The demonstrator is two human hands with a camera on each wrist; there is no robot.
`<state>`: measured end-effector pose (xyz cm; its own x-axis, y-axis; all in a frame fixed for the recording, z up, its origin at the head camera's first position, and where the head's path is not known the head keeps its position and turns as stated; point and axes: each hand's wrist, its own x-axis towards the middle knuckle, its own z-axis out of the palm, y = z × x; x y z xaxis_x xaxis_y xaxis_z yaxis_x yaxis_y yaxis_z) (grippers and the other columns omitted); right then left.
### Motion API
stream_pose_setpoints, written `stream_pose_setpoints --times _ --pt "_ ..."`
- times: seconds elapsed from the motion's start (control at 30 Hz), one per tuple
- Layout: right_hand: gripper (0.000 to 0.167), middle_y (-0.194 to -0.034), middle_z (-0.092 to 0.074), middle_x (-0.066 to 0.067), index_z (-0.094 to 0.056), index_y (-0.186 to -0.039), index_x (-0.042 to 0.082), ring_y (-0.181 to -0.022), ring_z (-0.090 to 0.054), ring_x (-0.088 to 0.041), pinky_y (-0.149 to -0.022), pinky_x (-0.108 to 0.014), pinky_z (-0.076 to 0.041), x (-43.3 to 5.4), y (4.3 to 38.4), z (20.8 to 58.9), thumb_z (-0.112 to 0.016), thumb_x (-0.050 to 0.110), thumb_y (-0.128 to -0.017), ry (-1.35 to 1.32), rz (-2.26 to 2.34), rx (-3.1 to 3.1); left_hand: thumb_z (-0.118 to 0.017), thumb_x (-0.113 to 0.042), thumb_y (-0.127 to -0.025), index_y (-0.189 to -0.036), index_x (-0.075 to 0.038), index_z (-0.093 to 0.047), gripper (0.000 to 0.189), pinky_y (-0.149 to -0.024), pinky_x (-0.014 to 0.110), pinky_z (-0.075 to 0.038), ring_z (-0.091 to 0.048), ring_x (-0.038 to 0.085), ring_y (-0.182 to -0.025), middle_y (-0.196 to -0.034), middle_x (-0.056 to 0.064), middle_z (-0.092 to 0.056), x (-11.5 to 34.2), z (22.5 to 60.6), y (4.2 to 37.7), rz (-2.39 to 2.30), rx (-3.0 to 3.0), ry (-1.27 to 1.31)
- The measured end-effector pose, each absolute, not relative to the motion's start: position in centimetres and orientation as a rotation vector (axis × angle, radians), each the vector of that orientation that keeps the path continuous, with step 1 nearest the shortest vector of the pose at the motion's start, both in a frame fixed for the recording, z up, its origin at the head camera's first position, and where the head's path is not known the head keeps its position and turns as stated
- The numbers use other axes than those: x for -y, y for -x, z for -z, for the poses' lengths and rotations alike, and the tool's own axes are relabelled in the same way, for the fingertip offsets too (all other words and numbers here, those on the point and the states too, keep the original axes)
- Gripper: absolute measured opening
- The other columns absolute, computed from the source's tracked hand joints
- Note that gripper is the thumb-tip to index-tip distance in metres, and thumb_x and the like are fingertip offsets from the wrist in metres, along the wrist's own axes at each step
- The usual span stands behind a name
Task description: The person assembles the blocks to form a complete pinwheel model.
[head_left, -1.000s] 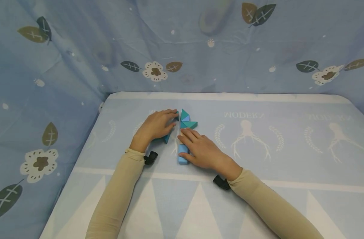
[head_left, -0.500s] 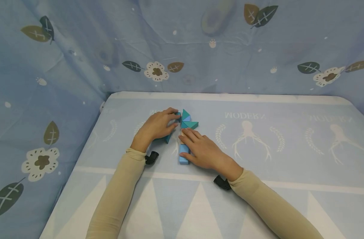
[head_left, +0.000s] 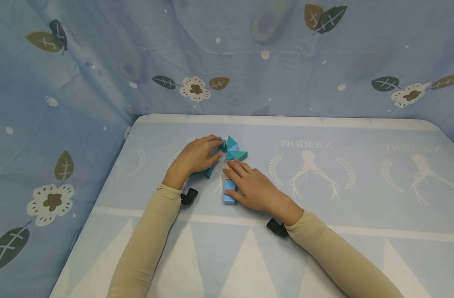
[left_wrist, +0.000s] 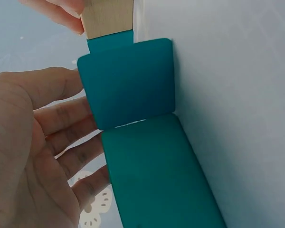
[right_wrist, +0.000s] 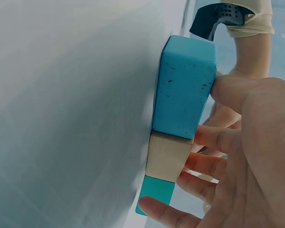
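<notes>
My left hand [head_left: 197,155] bends over a small teal block [head_left: 223,145] at the left of a row of blocks, thumb on the near side and fingers on the far side. In the left wrist view, two teal faces [left_wrist: 128,85] fill the middle, with the fingertips right at their edges. My right hand [head_left: 253,188] rests on the row, its fingers fairly straight. Its thumb touches a blue block [right_wrist: 185,85]. The other fingers lie along a plain wooden block [right_wrist: 168,156] and a teal block [right_wrist: 154,190], which stand end to end with the blue one.
Teal triangular blocks [head_left: 237,155] and a light blue triangle [head_left: 232,147] form the far part of the row. Another teal block [head_left: 209,171] shows under my left hand. The patterned tabletop [head_left: 309,248] ends at a printed curtain [head_left: 249,82] behind.
The teal block at my left fingertips shows slightly more of its face than a second ago. My right hand stays on the row.
</notes>
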<state>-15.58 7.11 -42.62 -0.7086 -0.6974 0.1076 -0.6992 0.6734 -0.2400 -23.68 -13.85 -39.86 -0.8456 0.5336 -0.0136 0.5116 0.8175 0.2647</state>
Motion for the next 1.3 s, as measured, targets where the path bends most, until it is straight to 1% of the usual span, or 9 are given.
stream_pose_setpoints --times 0.33,0.63,1.1,1.3 --pt "0.060 -0.157 -0.034 -0.013 -0.044 -0.146 0.008 -0.145 -0.031 -0.029 -0.093 -0.051 -0.051 -7.15 15.55 42.56 -0.053 0.044 -0.099 -1.202 -0.419 2.868 -0.059 -0.029 -0.099 -0.140 -0.007 -0.054 0.047 -0.113 0.051 -0.036 -0.050 0.030 -0.133 -0.148 0.008 -0.047 13.84 40.09 23.74 -0.409 -2.885 -0.852" --pt "0.060 -0.156 -0.035 -0.013 -0.045 -0.146 0.008 -0.145 -0.033 -0.029 -0.092 -0.051 -0.051 -7.20 15.61 42.62 -0.054 0.044 -0.099 -1.202 -0.429 2.859 -0.059 -0.030 -0.098 -0.139 -0.008 -0.055 0.046 -0.110 0.048 -0.041 -0.051 0.029 -0.132 -0.148 0.007 -0.048 13.71 39.92 23.66 -0.397 -2.887 -0.865" --pt "0.060 -0.156 -0.034 -0.014 -0.044 -0.146 0.007 -0.145 -0.032 -0.030 -0.094 -0.052 -0.051 -7.19 15.52 42.48 -0.054 0.044 -0.099 -1.208 -0.432 2.868 -0.060 -0.030 -0.098 -0.138 -0.009 -0.057 0.045 -0.109 0.047 -0.042 -0.053 0.029 -0.129 -0.146 0.006 -0.050 13.69 39.93 23.54 -0.395 -2.880 -0.874" --pt "0.061 -0.156 -0.034 -0.014 -0.045 -0.146 0.008 -0.145 -0.033 -0.030 -0.092 -0.052 -0.051 -7.19 15.55 42.45 -0.054 0.044 -0.099 -1.210 -0.422 2.861 -0.060 -0.031 -0.098 -0.137 -0.009 -0.057 0.045 -0.110 0.049 -0.040 -0.052 0.029 -0.131 -0.146 0.007 -0.050 13.66 39.85 23.50 -0.381 -2.887 -0.882"
